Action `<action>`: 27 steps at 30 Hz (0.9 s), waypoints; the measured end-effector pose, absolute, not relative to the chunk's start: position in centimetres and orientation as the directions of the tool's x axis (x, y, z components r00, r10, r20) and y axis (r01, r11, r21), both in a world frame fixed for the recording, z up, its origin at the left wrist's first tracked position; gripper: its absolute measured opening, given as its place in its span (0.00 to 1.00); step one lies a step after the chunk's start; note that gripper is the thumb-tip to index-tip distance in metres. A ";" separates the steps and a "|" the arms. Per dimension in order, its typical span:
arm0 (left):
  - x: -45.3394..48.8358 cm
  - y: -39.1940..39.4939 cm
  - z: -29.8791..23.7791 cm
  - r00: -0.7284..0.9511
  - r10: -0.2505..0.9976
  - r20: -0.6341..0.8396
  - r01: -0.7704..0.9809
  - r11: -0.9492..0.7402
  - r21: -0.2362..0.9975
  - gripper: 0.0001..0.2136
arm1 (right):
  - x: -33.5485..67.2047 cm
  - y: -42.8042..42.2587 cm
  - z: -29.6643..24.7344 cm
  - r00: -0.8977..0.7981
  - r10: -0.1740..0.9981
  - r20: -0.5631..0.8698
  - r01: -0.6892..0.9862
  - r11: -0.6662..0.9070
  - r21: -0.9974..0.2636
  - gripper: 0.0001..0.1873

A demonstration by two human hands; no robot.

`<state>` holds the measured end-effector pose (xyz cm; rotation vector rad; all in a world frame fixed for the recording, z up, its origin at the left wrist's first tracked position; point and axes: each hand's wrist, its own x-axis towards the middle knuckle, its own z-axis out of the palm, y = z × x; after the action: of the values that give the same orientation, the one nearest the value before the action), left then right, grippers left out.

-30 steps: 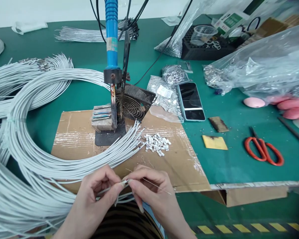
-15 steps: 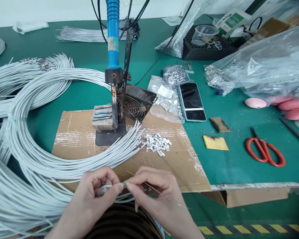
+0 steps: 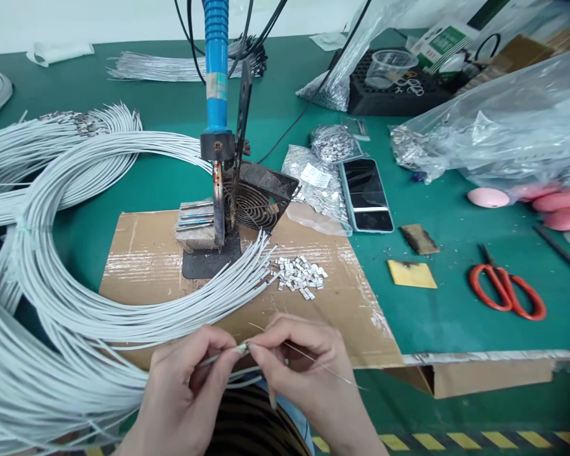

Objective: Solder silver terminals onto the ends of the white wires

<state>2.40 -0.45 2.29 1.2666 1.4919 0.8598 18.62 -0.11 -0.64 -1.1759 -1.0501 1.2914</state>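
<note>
Left hand [image 3: 190, 380]: seven o'clock of view; bare, slim fingers, uncovered down to lower edge of view. Right hand [image 3: 308, 373]: close to six o'clock; bare, slim fingers, likewise uncovered to lower edge. Dark garment [image 3: 251, 425]: six o'clock, between both arms; brown-black, slight sheen, fine curved stripes, rounded outline. Blue cloth [image 3: 293, 413]: narrow pale strip, two o'clock side of dark garment; cut and fabric unclear.

Access lies forward-right of the right hand [image 3: 304, 361] over the cardboard [image 3: 349, 326], beside the small white parts [image 3: 302, 276]. Ahead of the left hand [image 3: 185, 383] and to its left, the cable bundle [image 3: 137, 316] obstructs travel; the soldering iron [image 3: 216, 101] stands beyond.
</note>
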 end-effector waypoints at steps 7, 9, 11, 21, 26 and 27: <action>2.4 -0.4 2.2 0.123 0.906 -0.405 0.150 0.387 0.910 0.17 | 15.9 -0.9 -1.1 0.289 0.934 0.211 0.025 0.213 -0.977 0.12; 2.7 -0.2 2.7 0.116 0.853 -0.508 -0.017 0.513 0.858 0.18 | 15.7 -1.1 -1.4 0.286 0.900 0.329 0.119 0.308 -0.944 0.14; 3.0 0.1 3.0 0.121 0.816 -0.565 -0.132 0.577 0.806 0.19 | 15.8 -1.1 -1.6 0.245 0.886 0.394 0.184 0.357 -0.916 0.16; 3.2 1.5 3.5 -0.021 0.839 -0.543 -0.105 0.539 0.836 0.17 | 19.3 0.6 -0.3 -0.041 0.967 0.252 0.198 0.255 -0.946 0.10; 3.4 1.5 3.9 -0.012 0.838 -0.546 -0.072 0.543 0.836 0.13 | 19.6 1.6 0.4 -0.188 0.968 0.167 0.190 0.203 -0.961 0.14; 3.5 1.5 3.9 -0.011 0.839 -0.545 -0.067 0.543 0.837 0.13 | 19.5 1.7 0.5 -0.214 0.958 0.194 0.194 0.236 -0.952 0.14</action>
<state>3.48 1.52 3.88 0.7208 1.4052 0.8249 19.46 1.74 0.47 -1.0999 -1.6100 1.0677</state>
